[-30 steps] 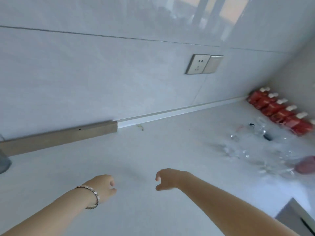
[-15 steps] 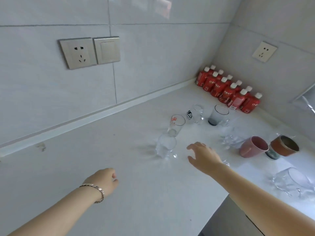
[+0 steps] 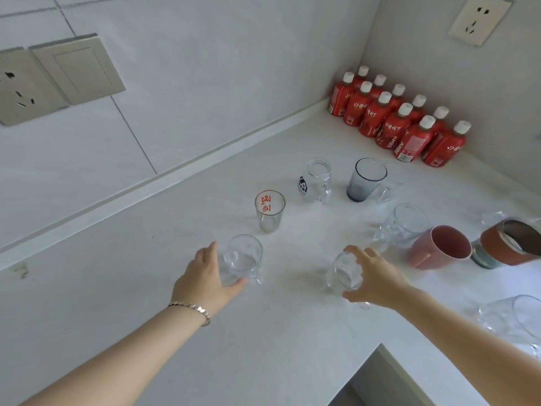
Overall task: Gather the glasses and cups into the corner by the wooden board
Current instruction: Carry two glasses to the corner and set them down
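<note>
Glass-clear handled mugs, one at seven o'clock [image 3: 241,259] and one at five [image 3: 344,272], are sitting inside the spread left hand [image 3: 205,278] and right hand [image 3: 373,281]; slick walls risk slipping.

My right hand [image 3: 371,276] covers the near side of the small clear glass [image 3: 344,271], so I cannot tell how tightly I grip it. The clear mug [image 3: 510,320] at the right edge is cut off. The brown cup [image 3: 510,244] hides most of the grey-green cup [image 3: 483,256].
</note>
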A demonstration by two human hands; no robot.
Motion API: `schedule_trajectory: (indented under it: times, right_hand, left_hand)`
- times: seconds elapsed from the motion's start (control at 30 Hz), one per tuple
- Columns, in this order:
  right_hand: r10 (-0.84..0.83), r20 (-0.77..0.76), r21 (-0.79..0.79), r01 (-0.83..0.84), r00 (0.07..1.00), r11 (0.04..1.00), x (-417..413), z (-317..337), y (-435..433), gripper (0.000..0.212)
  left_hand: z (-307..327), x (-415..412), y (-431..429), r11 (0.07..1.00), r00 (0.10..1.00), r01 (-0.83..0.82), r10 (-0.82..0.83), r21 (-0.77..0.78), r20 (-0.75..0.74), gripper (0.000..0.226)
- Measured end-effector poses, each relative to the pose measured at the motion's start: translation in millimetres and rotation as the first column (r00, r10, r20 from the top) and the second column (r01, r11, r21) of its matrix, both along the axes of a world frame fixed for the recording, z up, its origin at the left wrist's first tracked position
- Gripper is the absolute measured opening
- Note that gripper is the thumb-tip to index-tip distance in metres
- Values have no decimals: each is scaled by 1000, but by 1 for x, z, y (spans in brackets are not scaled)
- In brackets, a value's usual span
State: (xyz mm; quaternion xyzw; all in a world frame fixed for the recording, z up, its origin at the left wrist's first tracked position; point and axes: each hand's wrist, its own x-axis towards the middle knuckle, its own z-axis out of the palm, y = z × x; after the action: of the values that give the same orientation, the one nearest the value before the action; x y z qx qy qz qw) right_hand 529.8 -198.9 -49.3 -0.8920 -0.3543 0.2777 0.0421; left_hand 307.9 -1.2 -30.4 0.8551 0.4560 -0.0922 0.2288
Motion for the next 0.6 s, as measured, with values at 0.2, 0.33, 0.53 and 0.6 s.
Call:
schedule_trajectory:
  times: [0.2, 0.33, 0.53, 0.6]
  right_hand:
    - [-14, 111, -1, 14, 994, 1000, -12, 10, 2, 91]
    - [-24, 57, 75, 20, 998, 997, -37, 23, 16, 89]
    - [183, 33, 71, -185, 983, 980, -115, 41, 64, 89]
    - [267, 16, 69, -267, 964, 961, -155, 45, 86, 88]
  left_hand:
    - [-25, 59, -13, 993, 993, -111, 109, -39, -36, 92]
    - [-30, 38, -12, 970, 970, -218, 228, -108, 88, 77]
    - [-20, -79, 2, 972, 930, -191, 225, -140, 292, 75]
    - [-15, -138, 11, 974, 919, -212, 228, -84, 322, 74]
